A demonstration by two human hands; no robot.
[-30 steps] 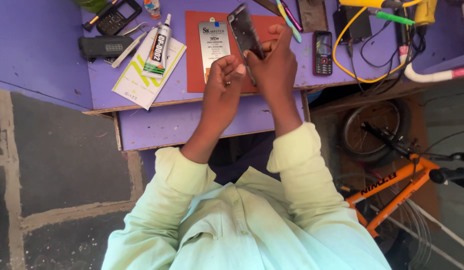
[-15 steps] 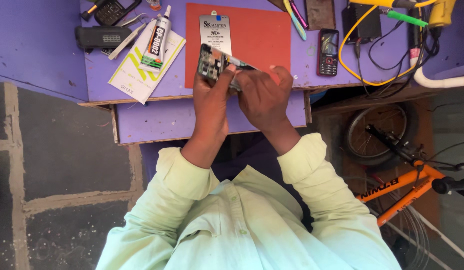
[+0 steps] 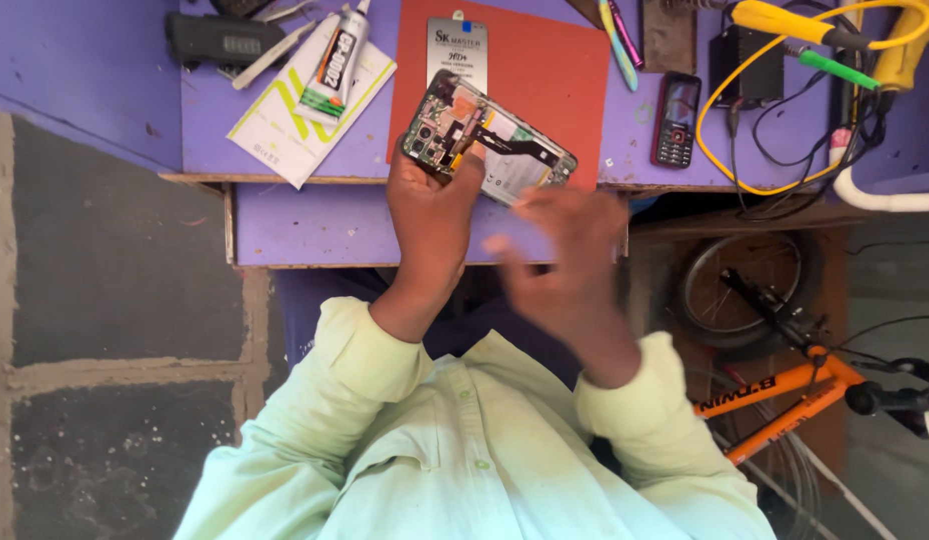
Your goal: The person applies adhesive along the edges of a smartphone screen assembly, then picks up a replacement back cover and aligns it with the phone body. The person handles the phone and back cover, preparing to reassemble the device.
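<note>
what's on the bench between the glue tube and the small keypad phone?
Head view: between the glue tube and the keypad phone lies the red mat with a flat battery pack on it, then two pens.

The person wears a pale mint-green shirt (image 3: 455, 450) with long sleeves. A row of small matching buttons runs down the front. Each sleeve ends in a folded cuff at the wrist. Both hands are bare, with no rings or watch.
</note>
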